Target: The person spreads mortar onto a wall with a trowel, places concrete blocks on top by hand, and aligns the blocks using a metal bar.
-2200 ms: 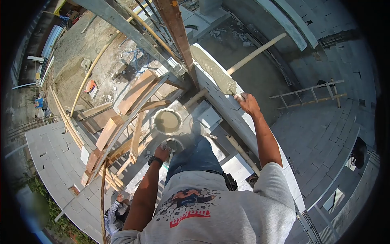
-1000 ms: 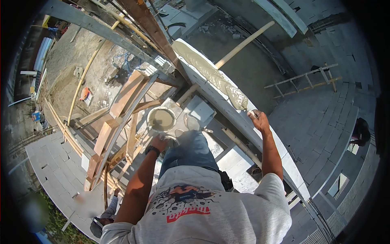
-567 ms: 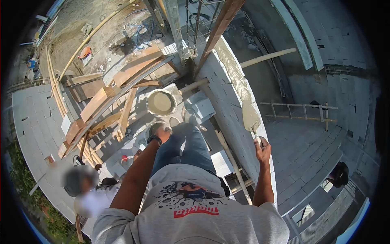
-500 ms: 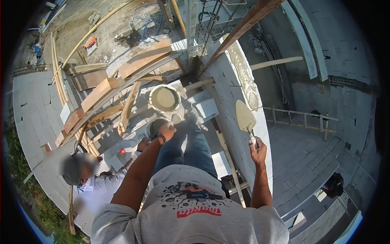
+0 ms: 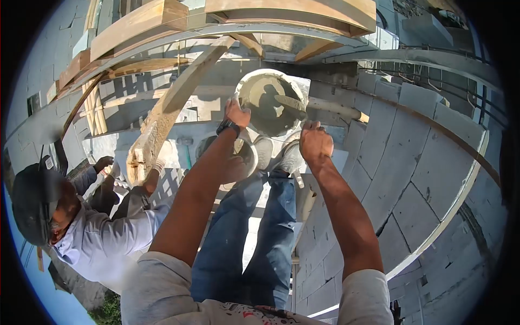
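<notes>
My left hand [image 5: 237, 114] is closed on the left rim of a bucket [image 5: 242, 85] with wet grey mortar [image 5: 262, 116] inside. At the lower right of this bucket, my right hand [image 5: 316, 143] is closed round the handle of a trowel [image 5: 291, 103], mostly hidden by the fingers. The trowel's blade reaches over the mortar, partly coated with it. A second, smaller bucket [image 5: 252, 157] stands nearer my legs, partly covered by my left forearm. My shoes [image 5: 264, 150] are just below the mortar bucket.
A co-worker [image 5: 103, 227] in a cap is close on my left, hands near a thick timber [image 5: 168, 103]. Plywood formwork [image 5: 292, 13] crosses the far side. A block wall [image 5: 374, 157] rises on my right. Bamboo poles [image 5: 336, 108] run below the platform.
My view has turned down toward the mortar bucket. My right hand has brought the trowel from over the wall's top to the bucket. My left hand has moved onto its rim.
</notes>
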The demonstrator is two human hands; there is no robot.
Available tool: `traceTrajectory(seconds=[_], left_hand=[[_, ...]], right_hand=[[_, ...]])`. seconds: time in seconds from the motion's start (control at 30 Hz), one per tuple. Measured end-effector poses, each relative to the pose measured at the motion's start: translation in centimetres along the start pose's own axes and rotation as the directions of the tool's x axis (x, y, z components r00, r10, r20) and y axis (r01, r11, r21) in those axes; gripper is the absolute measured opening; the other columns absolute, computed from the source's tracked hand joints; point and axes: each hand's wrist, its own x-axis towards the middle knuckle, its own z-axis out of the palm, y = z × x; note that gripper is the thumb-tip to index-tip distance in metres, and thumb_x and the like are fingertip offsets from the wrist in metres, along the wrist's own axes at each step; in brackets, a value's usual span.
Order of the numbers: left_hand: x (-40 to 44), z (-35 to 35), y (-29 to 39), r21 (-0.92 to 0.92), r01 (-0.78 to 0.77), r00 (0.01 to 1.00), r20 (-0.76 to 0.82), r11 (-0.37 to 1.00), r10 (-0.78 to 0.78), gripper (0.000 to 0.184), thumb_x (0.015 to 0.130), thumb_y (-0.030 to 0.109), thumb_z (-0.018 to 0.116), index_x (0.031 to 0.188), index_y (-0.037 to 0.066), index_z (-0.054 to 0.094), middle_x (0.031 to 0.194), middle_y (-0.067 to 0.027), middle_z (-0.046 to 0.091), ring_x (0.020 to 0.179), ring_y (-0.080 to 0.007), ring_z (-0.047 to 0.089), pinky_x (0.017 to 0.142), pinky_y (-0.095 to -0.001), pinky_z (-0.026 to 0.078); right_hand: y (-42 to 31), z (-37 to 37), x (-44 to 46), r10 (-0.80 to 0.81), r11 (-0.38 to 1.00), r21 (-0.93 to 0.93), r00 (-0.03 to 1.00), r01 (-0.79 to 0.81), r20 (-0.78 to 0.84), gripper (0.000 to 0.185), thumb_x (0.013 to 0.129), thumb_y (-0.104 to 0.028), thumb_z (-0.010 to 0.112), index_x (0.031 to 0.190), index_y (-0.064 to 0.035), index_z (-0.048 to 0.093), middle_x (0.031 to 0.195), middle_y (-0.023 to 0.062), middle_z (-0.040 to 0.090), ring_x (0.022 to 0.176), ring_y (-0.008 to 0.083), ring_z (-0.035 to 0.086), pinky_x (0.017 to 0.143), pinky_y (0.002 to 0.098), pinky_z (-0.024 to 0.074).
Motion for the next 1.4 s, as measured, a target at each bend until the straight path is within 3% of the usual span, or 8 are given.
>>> traceTrajectory(seconds=[0.13,0.2,0.27,0.4,0.57,0.93,1.1,1.4], left_hand=[[10.5,4.5,-6.5,0.354,-0.468,0.833,0.483,0.810,0.271,0.053,0.084,0.025,0.067,0.130,0.002,0.054,0.121,-0.0242,0.064,0.116,-0.0361,0.059,0.102,-0.0436,0.045],[10.8,6.9,-8.2,0.233,-0.477,0.807,0.498,0.847,0.317,0.044,0.084,0.023,0.069,0.122,0.003,0.058,0.111,-0.0209,0.069,0.104,-0.0313,0.065,0.092,-0.0407,0.050],[6.4,5.5,-5.0,-0.274,0.059,0.988,0.151,0.960,-0.018,0.034,0.085,0.018,0.069,0.114,0.002,0.060,0.100,-0.0163,0.071,0.093,-0.0265,0.068,0.082,-0.0382,0.053],[-0.5,4.2,-2.7,-0.423,-0.278,0.959,-0.076,0.863,0.272,0.044,0.084,0.011,0.066,0.126,0.002,0.058,0.108,-0.0170,0.068,0.095,-0.0290,0.066,0.087,-0.0375,0.052],[-6.0,3.4,0.9,-0.415,-0.235,0.965,0.010,0.879,0.263,0.044,0.084,0.006,0.065,0.128,0.003,0.061,0.111,-0.0186,0.062,0.103,-0.0355,0.062,0.091,-0.0409,0.050],[-6.0,2.8,5.3,-0.408,-0.374,0.896,0.073,0.833,0.438,0.054,0.088,0.006,0.059,0.141,0.012,0.054,0.123,-0.0223,0.065,0.111,-0.0394,0.061,0.115,-0.0506,0.033],[-1.8,1.7,1.4,-0.361,-0.311,0.918,0.125,0.879,0.376,0.061,0.085,0.002,0.059,0.146,0.010,0.051,0.109,-0.0137,0.064,0.100,-0.0199,0.063,0.090,-0.0343,0.050],[4.8,2.6,-7.3,-0.392,0.174,0.928,0.371,0.904,-0.018,0.066,0.079,0.023,0.067,0.137,-0.003,0.050,0.094,-0.0196,0.071,0.084,-0.0290,0.067,0.080,-0.0377,0.053]], right_hand=[[-3.8,5.5,10.1,0.031,0.992,-0.120,0.999,-0.026,0.041,0.021,0.091,-0.014,0.060,0.103,-0.0021,0.073,0.107,0.0164,0.068,0.099,0.0309,0.070,0.074,0.0385,0.0596],[-3.8,10.8,12.8,0.025,0.972,-0.234,0.998,-0.013,0.051,0.021,0.090,-0.015,0.062,0.102,-0.0035,0.074,0.105,0.0156,0.070,0.099,0.0297,0.071,0.073,0.0384,0.0596],[-3.6,9.2,11.6,0.089,0.989,-0.127,0.985,-0.071,0.145,0.020,0.090,-0.016,0.062,0.103,-0.0108,0.076,0.104,0.0125,0.072,0.098,0.0262,0.072,0.075,0.0393,0.0594],[1.5,12.7,9.7,0.128,0.978,0.109,0.924,-0.178,0.361,0.034,0.094,-0.032,0.057,0.112,-0.0065,0.070,0.115,0.0174,0.068,0.111,0.0301,0.066,0.093,0.0448,0.0530],[1.8,14.0,6.3,0.139,0.886,0.351,0.896,-0.302,0.421,0.044,0.085,-0.052,0.066,0.116,-0.0201,0.070,0.114,0.0136,0.071,0.109,0.0353,0.065,0.094,0.0458,0.0523],[-0.7,20.3,3.4,0.202,0.624,0.747,0.971,-0.230,0.130,0.057,0.084,-0.054,0.068,0.122,-0.0107,0.068,0.105,0.0187,0.072,0.098,0.0388,0.068,0.087,0.0456,0.0545],[-1.2,20.4,1.3,0.327,0.707,0.686,0.940,-0.171,-0.102,0.050,0.084,-0.052,0.071,0.112,-0.0114,0.072,0.109,0.0157,0.072,0.095,0.0359,0.070,0.081,0.0432,0.0555],[-1.3,17.8,-3.1,0.350,0.351,0.933,0.935,-0.083,-0.049,0.051,0.083,-0.044,0.076,0.112,-0.0016,0.070,0.103,0.0207,0.072,0.095,0.0384,0.070,0.083,0.0423,0.0535]])
